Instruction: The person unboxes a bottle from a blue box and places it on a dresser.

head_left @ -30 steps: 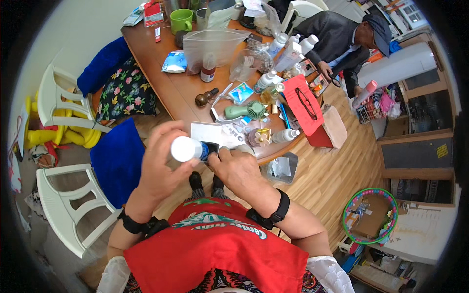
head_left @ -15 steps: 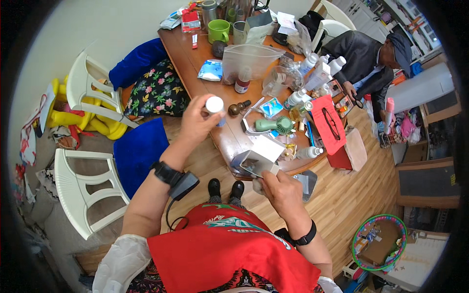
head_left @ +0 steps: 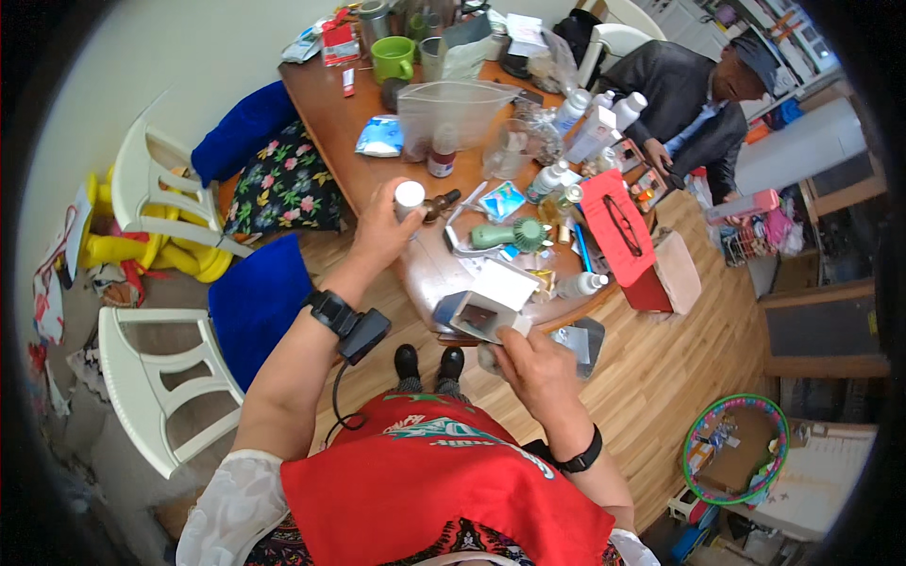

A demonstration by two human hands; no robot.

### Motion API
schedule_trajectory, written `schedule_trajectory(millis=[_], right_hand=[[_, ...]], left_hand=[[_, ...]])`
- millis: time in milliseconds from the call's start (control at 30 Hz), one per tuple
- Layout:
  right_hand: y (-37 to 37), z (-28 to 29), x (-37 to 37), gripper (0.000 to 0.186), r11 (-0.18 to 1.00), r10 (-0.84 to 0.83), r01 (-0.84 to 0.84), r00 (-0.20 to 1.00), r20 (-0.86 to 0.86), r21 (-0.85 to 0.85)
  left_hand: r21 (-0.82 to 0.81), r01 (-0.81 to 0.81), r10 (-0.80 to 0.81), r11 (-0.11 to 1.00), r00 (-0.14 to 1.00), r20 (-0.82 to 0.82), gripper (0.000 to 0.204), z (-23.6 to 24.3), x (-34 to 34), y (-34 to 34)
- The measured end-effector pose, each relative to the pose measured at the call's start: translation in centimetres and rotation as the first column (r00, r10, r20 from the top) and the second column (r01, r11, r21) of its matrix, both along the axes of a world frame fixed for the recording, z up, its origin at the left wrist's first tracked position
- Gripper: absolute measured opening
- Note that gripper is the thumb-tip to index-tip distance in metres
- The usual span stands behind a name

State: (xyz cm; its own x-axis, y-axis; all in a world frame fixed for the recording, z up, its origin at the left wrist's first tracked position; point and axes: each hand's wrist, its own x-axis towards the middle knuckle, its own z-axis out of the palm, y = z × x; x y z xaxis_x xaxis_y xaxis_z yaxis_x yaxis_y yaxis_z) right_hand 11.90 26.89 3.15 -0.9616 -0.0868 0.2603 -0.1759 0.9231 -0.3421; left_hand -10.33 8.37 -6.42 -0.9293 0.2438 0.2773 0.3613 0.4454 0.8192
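Note:
My left hand [head_left: 380, 226] is closed around a small bottle with a white cap [head_left: 409, 195], held upright above the table's near left edge. My right hand [head_left: 541, 370] grips the near edge of a small open carton [head_left: 475, 318] with a raised white flap. The carton's open end faces me, and something dark shows inside. Just past the bottle lies a dark brown, knobbed object [head_left: 442, 203]. Behind the carton are a green handheld fan [head_left: 505, 234], a blue-and-white packet [head_left: 501, 201] and a white bottle [head_left: 581, 285] on its side.
The wooden table [head_left: 330, 123] also bears a clear zip bag [head_left: 453, 118], a green mug [head_left: 393, 58], several white bottles and a red sheet with glasses [head_left: 618, 226]. A co-worker [head_left: 679, 104] sits at the far right. White chairs [head_left: 156, 391] stand at left.
The view has shifted, so the table appears further left. Both hands keep their hold, and more of the carton's inside shows. A pink object beside the co-worker has tipped from upright to level.

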Motion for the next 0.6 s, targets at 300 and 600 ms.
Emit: schedule_trajectory(millis=[300, 600], right_hand=[[0.8, 0.0, -0.5, 0.015, 0.999, 0.023, -0.022, 0.999, -0.046, 0.028], [-0.1, 2.5, -1.4, 0.029, 0.982, 0.162, -0.168, 0.984, -0.069, -0.085]], left_hand=[[0.055, 0.177, -0.173, 0.983, 0.982, -0.082, 0.077, 4.5, 5.6, -1.7], [0.187, 0.629, -0.656, 0.755, 0.717, 0.236, 0.099, 3.3, 9.7, -1.2]])
